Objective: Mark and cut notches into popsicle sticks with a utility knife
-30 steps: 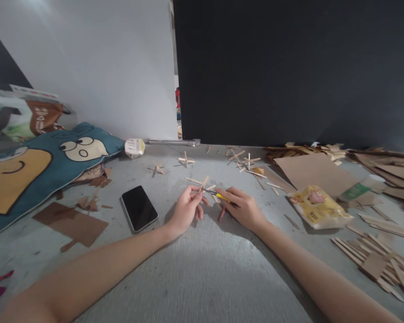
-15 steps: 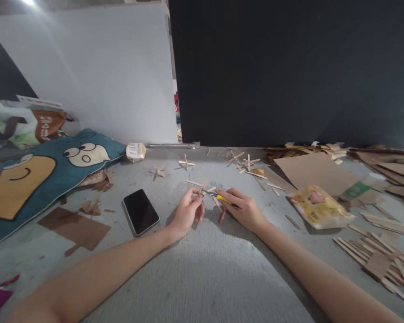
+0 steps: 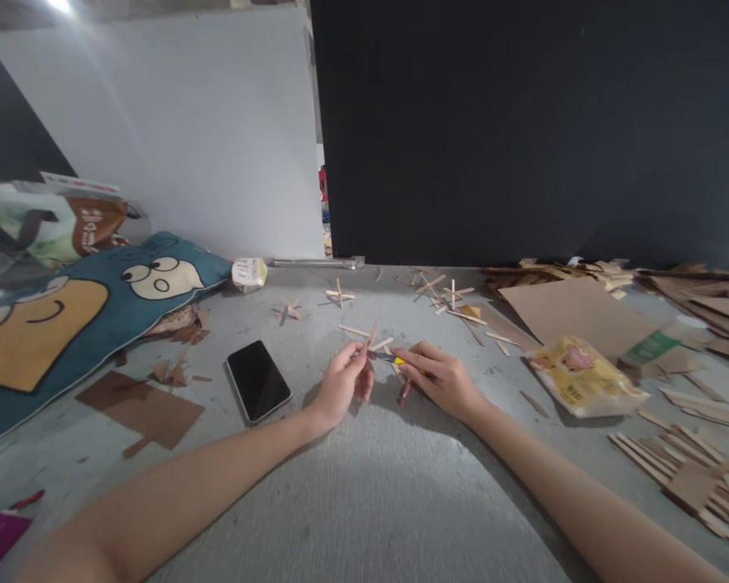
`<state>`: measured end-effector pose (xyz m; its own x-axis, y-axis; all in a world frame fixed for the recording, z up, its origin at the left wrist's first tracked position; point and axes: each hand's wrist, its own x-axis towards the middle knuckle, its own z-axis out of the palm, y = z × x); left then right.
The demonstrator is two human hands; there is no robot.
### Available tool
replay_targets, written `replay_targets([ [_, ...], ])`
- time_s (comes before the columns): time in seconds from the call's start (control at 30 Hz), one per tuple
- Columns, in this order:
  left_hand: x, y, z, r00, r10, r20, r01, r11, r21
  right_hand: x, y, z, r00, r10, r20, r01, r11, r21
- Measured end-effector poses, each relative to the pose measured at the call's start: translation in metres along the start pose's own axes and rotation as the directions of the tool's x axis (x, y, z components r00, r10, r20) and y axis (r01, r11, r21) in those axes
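Note:
My left hand (image 3: pixel 342 385) pinches a small thin wooden piece (image 3: pixel 373 334) that stands up from its fingertips. Wrapped round a yellow-handled craft knife (image 3: pixel 399 361), my right hand (image 3: pixel 441 377) points the grey blade left, to the fingertips of my left hand. A dark red pen-like object (image 3: pixel 404 392) lies on the table just under my right hand. Loose wooden sticks (image 3: pixel 354 330) lie just beyond both hands. Farther back are crossed stick pieces (image 3: pixel 340 295), one of them standing upright.
A black phone (image 3: pixel 258 380) lies left of my left hand. Beyond it are brown card (image 3: pixel 139 409) and a blue cartoon cushion (image 3: pixel 158 279). On the right are a yellow packet (image 3: pixel 583 379), a plastic bottle (image 3: pixel 659 344) and a pile of sticks (image 3: pixel 686 478). Upright panels (image 3: pixel 522 129) stand behind.
The view has shifted slightly. Both hands keep their grips; the knife handle is now more covered by my right fingers.

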<state>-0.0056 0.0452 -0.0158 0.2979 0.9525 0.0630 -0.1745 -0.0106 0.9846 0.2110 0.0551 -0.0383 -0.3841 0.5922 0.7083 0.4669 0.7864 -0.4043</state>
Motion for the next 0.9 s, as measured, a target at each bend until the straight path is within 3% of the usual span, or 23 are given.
replay_targets([
  [0.9, 0.0004, -0.0057, -0.0018, 1.0, 0.017, 0.021, -0.019, 0.997, 0.068, -0.001, -0.0029, -0.0019, 0.999, 0.03, -0.01, -0.031, 0.999, -0.022],
])
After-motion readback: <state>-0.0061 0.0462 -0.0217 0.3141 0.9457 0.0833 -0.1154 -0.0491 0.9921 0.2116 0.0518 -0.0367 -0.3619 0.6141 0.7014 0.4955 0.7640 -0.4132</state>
